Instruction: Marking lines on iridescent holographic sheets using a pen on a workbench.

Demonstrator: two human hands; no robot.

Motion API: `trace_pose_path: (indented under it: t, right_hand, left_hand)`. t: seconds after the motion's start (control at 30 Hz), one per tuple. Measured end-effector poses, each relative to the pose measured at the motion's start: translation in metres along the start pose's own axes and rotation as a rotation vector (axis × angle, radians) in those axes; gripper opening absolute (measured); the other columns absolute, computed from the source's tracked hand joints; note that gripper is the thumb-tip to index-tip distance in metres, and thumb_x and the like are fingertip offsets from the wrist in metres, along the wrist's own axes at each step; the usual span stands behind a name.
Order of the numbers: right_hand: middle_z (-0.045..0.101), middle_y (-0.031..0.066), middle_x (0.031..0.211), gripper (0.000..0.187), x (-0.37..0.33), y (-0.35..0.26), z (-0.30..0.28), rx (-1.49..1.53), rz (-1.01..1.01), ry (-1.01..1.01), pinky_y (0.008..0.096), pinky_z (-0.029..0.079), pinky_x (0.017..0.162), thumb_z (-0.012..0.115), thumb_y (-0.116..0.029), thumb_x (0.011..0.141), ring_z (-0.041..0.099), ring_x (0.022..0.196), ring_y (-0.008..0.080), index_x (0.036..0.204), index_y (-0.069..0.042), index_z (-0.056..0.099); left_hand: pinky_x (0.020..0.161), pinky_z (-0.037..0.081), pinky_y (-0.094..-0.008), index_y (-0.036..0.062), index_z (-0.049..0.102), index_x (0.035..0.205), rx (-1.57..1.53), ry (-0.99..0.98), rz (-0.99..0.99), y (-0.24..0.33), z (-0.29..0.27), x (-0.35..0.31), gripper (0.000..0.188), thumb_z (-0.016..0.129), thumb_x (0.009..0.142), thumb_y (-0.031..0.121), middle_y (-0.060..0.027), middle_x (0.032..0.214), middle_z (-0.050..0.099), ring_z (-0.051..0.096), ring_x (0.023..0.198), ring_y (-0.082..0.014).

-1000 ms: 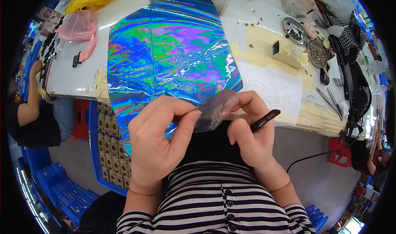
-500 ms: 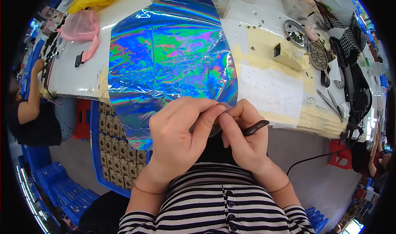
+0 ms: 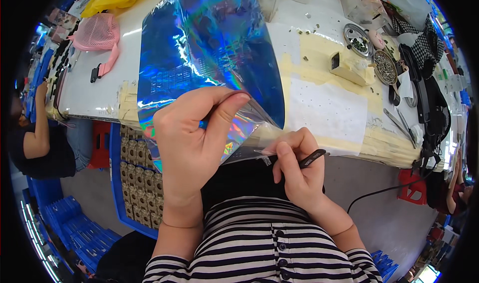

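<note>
A blue iridescent film sheet (image 3: 214,48) lies over the table and bends up at its near edge. My left hand (image 3: 192,138) pinches that lifted edge between thumb and forefinger. Thin clear film (image 3: 252,138) stretches from beneath the left fingers across to my right hand (image 3: 302,170), which pinches its corner. Tucked through the right hand is a dark slim tool, perhaps tweezers (image 3: 315,155); its tips are hidden by the fingers. Both hands are closed, a short way apart, in front of the table edge.
Below the table at left, a blue crate (image 3: 119,193) holds several metal parts. To the right are a white paper (image 3: 329,113), a taped block (image 3: 352,68), dishes of small pieces (image 3: 384,66) and scissors (image 3: 399,126). A co-worker (image 3: 42,138) is at far left.
My hands have drawn apart, the left moving up and leftward. Clear film now shows between them, and the blue sheet's near edge has lifted and folded.
</note>
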State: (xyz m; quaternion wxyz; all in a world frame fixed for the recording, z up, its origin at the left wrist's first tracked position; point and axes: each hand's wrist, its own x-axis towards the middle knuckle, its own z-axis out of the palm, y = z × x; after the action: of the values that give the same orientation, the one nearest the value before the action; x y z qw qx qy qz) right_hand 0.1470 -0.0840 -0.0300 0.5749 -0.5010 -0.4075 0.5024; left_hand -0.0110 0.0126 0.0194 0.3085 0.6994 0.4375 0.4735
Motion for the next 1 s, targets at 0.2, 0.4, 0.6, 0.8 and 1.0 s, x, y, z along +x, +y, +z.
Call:
trace_pose_path:
  t: [0.2,0.4,0.6,0.8,1.0]
  right_hand:
    - [0.071,0.0072,0.087,0.014,0.003,-0.005,0.001,0.099,0.071,-0.012,0.0186,0.039,0.048,0.057,-0.012,0.102,0.049,0.054,0.0013,0.097,0.0,0.054]
    - [0.07,0.0042,0.087,0.035,0.003,-0.001,0.003,0.038,0.108,-0.229,0.0182,0.036,0.053,0.074,-0.024,0.092,0.044,0.057,0.0005,0.113,-0.001,0.058]
    - [0.065,0.0012,0.08,0.017,0.009,-0.006,0.025,0.085,0.274,-0.274,0.0213,0.038,0.056,0.068,-0.016,0.096,0.048,0.063,0.0039,0.104,-0.001,0.064]
    - [0.062,0.004,0.079,0.012,0.014,-0.001,0.027,0.12,0.136,-0.206,0.0258,0.044,0.064,0.057,-0.008,0.101,0.055,0.071,0.0083,0.1,0.001,0.064]
    - [0.064,0.0045,0.075,0.016,0.016,0.001,0.03,0.01,0.05,-0.224,0.0197,0.037,0.045,0.05,-0.011,0.105,0.05,0.051,0.0044,0.095,-0.001,0.057]
  left_hand:
    - [0.059,0.048,-0.0256,-0.0048,0.073,0.088,-0.037,0.002,0.011,0.005,-0.001,0.005,0.01,0.075,0.087,0.005,-0.0115,0.076,0.071,0.063,0.063,-0.0152]
    - [0.058,0.048,-0.0263,-0.0038,0.074,0.089,-0.024,-0.047,-0.092,0.012,0.003,0.003,0.01,0.076,0.087,0.006,-0.0113,0.076,0.071,0.064,0.063,-0.0145]
    - [0.061,0.042,-0.022,-0.0058,0.073,0.098,-0.114,-0.097,-0.169,0.016,0.002,0.0,0.02,0.078,0.086,0.01,-0.0024,0.074,0.066,0.054,0.067,-0.0058]
    - [0.064,0.047,-0.0286,-0.004,0.074,0.102,0.026,-0.12,-0.097,0.02,-0.004,-0.024,0.03,0.082,0.075,0.006,-0.0092,0.078,0.07,0.063,0.07,-0.0156]
    - [0.059,0.046,-0.0329,0.001,0.073,0.083,0.16,-0.111,0.007,0.006,-0.012,-0.032,0.008,0.079,0.079,0.003,-0.0099,0.075,0.067,0.061,0.064,-0.0236]
